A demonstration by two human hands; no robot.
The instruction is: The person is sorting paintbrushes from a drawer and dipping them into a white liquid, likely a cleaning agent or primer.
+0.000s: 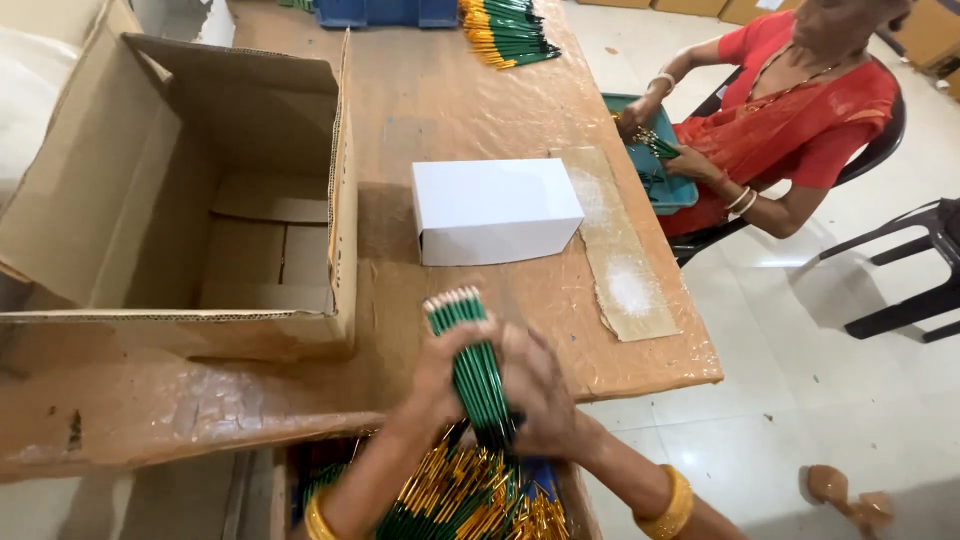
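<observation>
- A bundle of green pencils with pale uncut ends stands nearly upright between a worker's two hands at the near edge of a plastic-covered brown table, the ends level, as if gathered into one even sheaf.
- The left hand is wrapped around the bundle's side, and the right hand is cupped closed against the other side; together they press the sticks into a tight cluster.
- Directly below the hands, an open carton heaped with loose green and gold pencils sits within easy reach.
- A closed white cardboard box lies just beyond the bundle on the table, and a large empty corrugated carton lies tipped on its side with its mouth facing the worker.
- Across the table's far corner, a seated co-worker in red handles pencils over a teal plastic tray; another pile of green pencils lies at the table's far end.
</observation>
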